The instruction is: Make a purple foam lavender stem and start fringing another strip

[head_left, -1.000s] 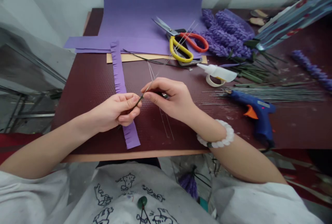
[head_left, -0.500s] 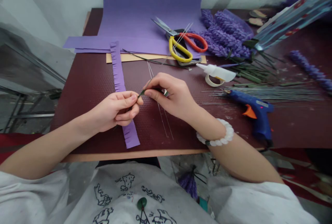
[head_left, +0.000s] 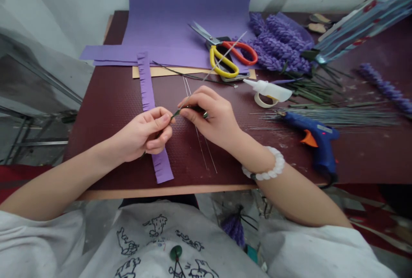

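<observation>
My left hand (head_left: pixel 149 134) pinches a thin stem wrapped in green floral tape (head_left: pixel 175 114), thumb on top. Close beside it, the fingertips of my right hand (head_left: pixel 214 117) are closed on the same green tape; most of the roll sits hidden in the palm. Thin wires (head_left: pixel 222 59) stick out beyond my right hand, up and to the right over the scissors. A fringed purple paper strip (head_left: pixel 147 85) lies on the table, partly under my left hand. Two loose wires (head_left: pixel 210 156) run beneath my right hand.
Scissors (head_left: pixel 224 61) with red and yellow handles lie ahead on purple paper (head_left: pixel 189 7). Rightward are a white glue bottle (head_left: pixel 272 90), a tape ring (head_left: pixel 265 103), bundled wires (head_left: pixel 350 116), a blue glue gun (head_left: pixel 317 134) and purple flower stems (head_left: pixel 283 42).
My left hand has shifted slightly left and up, showing more of the green-taped stem between the hands. The wires held by my right hand have turned, now looking closer together.
</observation>
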`<state>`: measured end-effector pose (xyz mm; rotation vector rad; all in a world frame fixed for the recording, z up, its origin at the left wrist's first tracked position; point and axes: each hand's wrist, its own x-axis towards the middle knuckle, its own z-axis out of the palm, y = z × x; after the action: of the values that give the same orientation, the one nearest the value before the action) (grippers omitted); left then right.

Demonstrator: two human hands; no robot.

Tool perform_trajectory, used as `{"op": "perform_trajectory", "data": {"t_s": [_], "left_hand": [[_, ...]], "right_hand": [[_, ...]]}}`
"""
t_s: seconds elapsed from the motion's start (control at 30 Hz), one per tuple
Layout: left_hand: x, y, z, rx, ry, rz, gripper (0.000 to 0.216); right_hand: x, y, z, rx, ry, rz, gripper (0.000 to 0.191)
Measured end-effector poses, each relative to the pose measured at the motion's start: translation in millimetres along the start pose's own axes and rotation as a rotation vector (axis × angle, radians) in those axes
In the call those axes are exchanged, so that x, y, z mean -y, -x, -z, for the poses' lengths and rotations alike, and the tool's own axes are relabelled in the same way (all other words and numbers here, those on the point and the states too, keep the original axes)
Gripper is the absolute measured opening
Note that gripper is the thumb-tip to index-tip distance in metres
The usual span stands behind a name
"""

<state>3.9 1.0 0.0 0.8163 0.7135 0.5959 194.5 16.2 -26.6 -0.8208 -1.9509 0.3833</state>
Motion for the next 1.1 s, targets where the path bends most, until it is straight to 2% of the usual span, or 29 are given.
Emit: {"op": "perform_trajectory", "data": {"t_s": [0.3, 0.47, 0.7, 0.8, 0.97, 1.1], "left_hand": [[-4.1, 2.5, 0.0, -0.044, 0.013, 0.108, 0.026], [-5.4, 2.3, 0.7, -0.020, -0.027, 0.073, 0.021], [-1.6, 0.1, 4.7, 0.033, 0.085, 0.076, 0.014], [-1.5, 0.0, 4.8, 0.009, 0.096, 0.074, 0.012], [-5.2, 0.7, 2.9, -0.028, 0.082, 0.132, 0.027], [-6.1, 0.3, 3.0, -0.013, 0.030, 0.122, 0.028]], "right_hand": [[2.2, 2.1, -6.9, -0.066, 0.037, 0.044, 0.007], [1.7, 2.0, -8.1, -0.067, 0.030, 0.044, 0.007], [2.1, 1.7, -8.9, -0.051, 0.031, 0.025, 0.007], [2.3, 1.7, -9.1, -0.056, 0.005, 0.012, 0.007], [2.9, 2.8, -9.3, 0.005, -0.006, -0.054, 0.009], [2.9, 2.7, -8.9, 0.006, 0.046, -0.031, 0.009]]}}
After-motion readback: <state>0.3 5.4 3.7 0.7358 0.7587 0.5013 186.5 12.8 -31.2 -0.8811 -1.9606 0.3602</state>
